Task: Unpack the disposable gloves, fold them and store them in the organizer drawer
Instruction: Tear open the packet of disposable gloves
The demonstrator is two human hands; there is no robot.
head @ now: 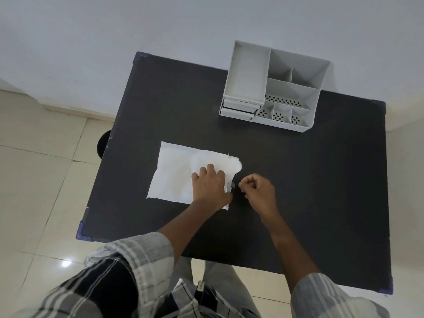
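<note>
Pinning the thin, limp, slippery glove packet (183,173) flat on the desk (298,180) with left hand (210,187) — right hand (258,188) pinching its torn right edge — best hold there.

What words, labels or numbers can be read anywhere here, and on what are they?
None can be read.
Small tag on the person's clothing: bears marks, too small and blurred to read.
White packet under the left hand: no print visible.
Grey organizer: no label visible.
</note>
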